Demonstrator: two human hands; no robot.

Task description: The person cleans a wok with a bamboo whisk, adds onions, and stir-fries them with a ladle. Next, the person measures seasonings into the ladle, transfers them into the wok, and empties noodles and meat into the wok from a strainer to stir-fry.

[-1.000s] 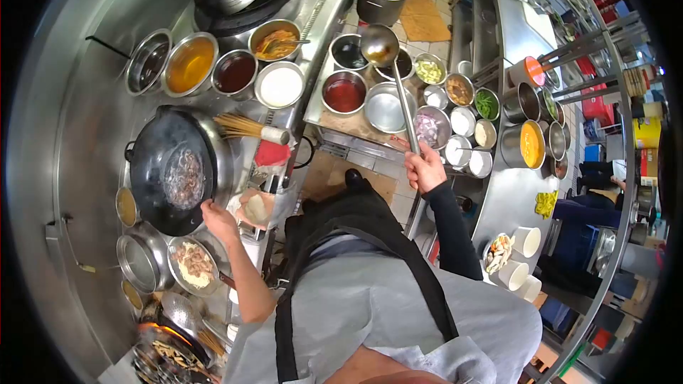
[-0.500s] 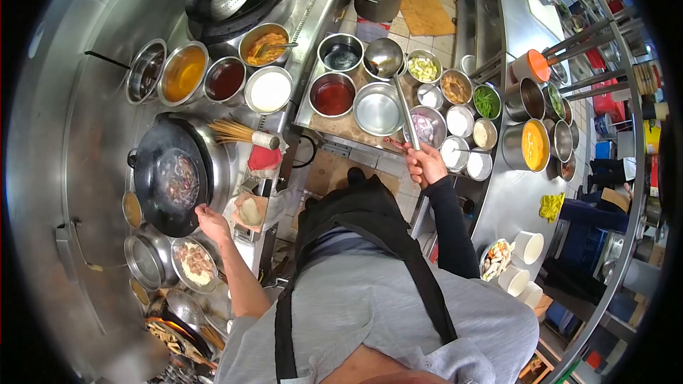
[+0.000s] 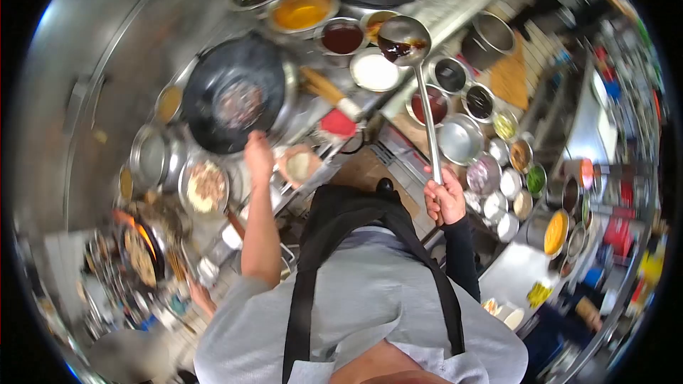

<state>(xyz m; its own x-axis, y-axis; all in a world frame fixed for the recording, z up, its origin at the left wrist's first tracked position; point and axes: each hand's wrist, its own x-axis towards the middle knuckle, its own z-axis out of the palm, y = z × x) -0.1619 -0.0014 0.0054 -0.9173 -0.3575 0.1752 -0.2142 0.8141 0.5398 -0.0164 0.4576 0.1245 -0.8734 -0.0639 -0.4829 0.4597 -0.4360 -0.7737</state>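
Observation:
My left hand [image 3: 259, 151] is closed on the near rim of a black wok [image 3: 206, 99], which holds a small heap of reddish meat pieces [image 3: 240, 104]. In my right hand [image 3: 446, 198] is the handle of a long metal ladle [image 3: 425, 103]. The ladle's bowl holds some dark sauce and hangs beside the bowl of white contents [image 3: 376, 70] and the pot of dark red sauce [image 3: 342, 36]. A bamboo brush [image 3: 331, 94] and a red cloth [image 3: 338, 123] lie to the right of the wok.
Bowls of amber liquid [image 3: 303, 8] and sauces line the counter behind the wok. A plate of noodles and meat [image 3: 206, 183] stands nearer me. Ingredient containers fill the right-hand table. Another person's hand [image 3: 201, 297] shows at lower left, near a flaming wok [image 3: 140, 247].
The view has swung left. The ladle has moved from over the side table's pots towards the stove counter and now has dark sauce in it. My left hand stays on the wok.

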